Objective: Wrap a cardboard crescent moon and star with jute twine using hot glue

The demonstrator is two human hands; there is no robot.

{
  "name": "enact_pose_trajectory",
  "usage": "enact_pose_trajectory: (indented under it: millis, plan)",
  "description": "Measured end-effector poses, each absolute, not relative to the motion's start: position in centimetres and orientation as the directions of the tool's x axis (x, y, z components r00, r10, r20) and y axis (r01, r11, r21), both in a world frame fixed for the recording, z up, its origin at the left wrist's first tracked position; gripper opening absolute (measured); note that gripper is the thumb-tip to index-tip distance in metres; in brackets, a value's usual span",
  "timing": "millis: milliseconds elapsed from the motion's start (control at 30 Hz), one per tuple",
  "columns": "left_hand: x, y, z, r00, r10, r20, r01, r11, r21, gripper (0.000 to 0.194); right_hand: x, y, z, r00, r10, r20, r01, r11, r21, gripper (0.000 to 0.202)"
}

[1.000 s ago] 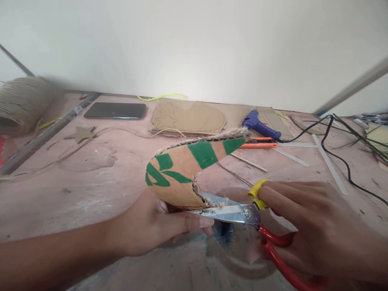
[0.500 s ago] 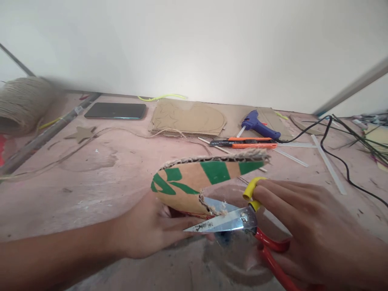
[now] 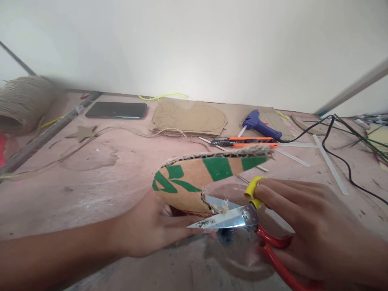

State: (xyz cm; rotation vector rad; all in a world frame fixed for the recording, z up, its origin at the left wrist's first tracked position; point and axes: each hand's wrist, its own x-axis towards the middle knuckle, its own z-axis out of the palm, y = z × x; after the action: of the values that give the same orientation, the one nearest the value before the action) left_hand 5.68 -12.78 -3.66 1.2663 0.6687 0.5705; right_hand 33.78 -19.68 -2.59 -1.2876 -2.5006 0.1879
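My left hand (image 3: 159, 226) grips a curved piece of cardboard (image 3: 188, 173) by its lower edge. Green printing marks its brown face, and its cut rim is rough and frayed. In my right hand (image 3: 312, 230) is a pair of scissors (image 3: 230, 218) with red handles and yellow wrapping on one loop. The blades are parted around the cardboard's lower right edge, one behind it and one in front. A tuft of shredded paper clings by the blades. My left fingertips lie partly hidden behind the front blade and cardboard.
Behind lie an orange box cutter (image 3: 251, 142), a blue glue gun (image 3: 260, 126) with a black cord, glue sticks (image 3: 330, 165) and stacked cardboard (image 3: 190, 117) with drawn outlines. Leftward are a phone (image 3: 117, 110), a cardboard star (image 3: 81, 133) and a twine spool (image 3: 27, 101).
Very little differs. The front scissor blade has tilted slightly and its tip sits a touch higher and further right. The whole view has shifted slightly.
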Motion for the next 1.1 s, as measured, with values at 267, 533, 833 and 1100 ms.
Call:
enact_pose_trajectory:
  millis: [267, 533, 833, 1100]
  plan:
    - [5.8, -12.6, -3.5, 0.732, 0.667, -0.139, 0.028, 0.174, 0.984, 0.012, 33.7, -20.1, -2.7, -0.523, 0.826, 0.207, 0.790, 0.562, -0.245, 0.027]
    - [5.3, -12.5, -4.2, 0.792, 0.596, -0.132, 0.034, 0.173, 0.984, 0.025, 33.6, -19.7, -1.7, -0.553, 0.816, 0.168, 0.776, 0.578, -0.253, 0.023]
    - [5.6, -12.6, -3.8, 0.783, 0.609, -0.127, -0.037, 0.250, 0.968, 0.017, 33.6, -19.8, -2.3, -0.557, 0.804, 0.208, 0.780, 0.593, -0.203, 0.023]
    - [5.7, -12.8, -3.8, 0.740, 0.642, -0.202, 0.048, 0.249, 0.967, 0.026, 34.0, -20.0, -3.2, -0.587, 0.769, 0.254, 0.763, 0.630, -0.145, 0.019]
